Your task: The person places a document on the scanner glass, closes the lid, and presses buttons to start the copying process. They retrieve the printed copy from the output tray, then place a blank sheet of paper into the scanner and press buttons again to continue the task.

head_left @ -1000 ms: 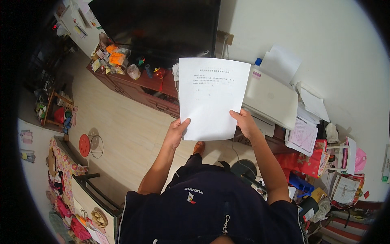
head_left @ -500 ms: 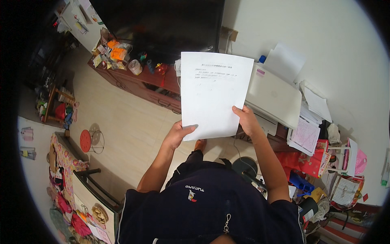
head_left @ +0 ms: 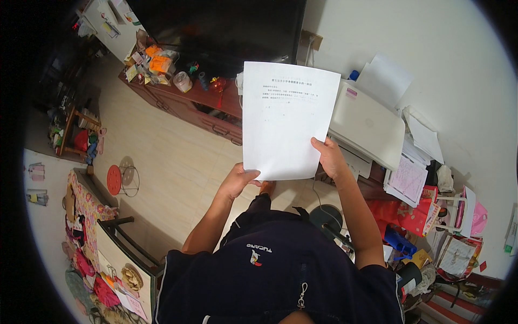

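Note:
A white sheet of paper (head_left: 286, 129) with a few printed lines near its top is held up in front of me. My left hand (head_left: 237, 179) grips its lower left corner, thumb on the front face. On the right edge, low down, my right hand (head_left: 328, 155) pinches the sheet, its thumb in front and the other fingers mostly hidden behind. Just right of the paper stands a white printer (head_left: 369, 124), with more paper (head_left: 382, 81) upright at its back.
A reddish-brown cabinet (head_left: 183, 108) carries a large black television (head_left: 221, 32) and small clutter. Paper stacks (head_left: 407, 175) and red bags (head_left: 413, 213) crowd the right side. A red round stool (head_left: 114, 180) stands on the tiled floor at left. A bed-like piece with clothes lies lower left.
The sheet has shifted slightly up and its top edge now bows a little. My left thumb has slid toward the bottom corner. Both hands keep their hold.

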Motion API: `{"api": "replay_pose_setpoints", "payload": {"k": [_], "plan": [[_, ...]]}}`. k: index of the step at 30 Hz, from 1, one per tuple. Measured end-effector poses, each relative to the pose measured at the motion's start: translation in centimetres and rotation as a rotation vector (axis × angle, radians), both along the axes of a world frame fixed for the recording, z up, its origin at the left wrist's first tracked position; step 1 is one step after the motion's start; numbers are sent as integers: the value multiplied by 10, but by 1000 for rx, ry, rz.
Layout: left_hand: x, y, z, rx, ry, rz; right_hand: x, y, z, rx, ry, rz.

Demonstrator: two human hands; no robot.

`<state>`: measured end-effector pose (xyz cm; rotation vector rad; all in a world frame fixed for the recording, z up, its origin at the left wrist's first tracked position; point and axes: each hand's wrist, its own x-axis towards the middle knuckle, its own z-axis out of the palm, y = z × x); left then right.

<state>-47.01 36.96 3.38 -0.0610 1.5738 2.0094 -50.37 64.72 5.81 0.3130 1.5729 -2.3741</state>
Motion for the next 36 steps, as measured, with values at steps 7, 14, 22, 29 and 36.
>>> {"api": "replay_pose_setpoints", "payload": {"k": [7,14,22,29,36], "plan": [[3,0,0,55,-71,80,5,1,16,13,-35,61],[4,1,3,62,-100,115,9,7,13,22,-34,106],[0,-3,-8,46,-42,59,18,-2,10,174,6,155],[-10,9,3,-84,294,257,33,-42,35,1310,634,24],[-12,52,37,482,80,275,60,-104,36,1577,941,36]]}}
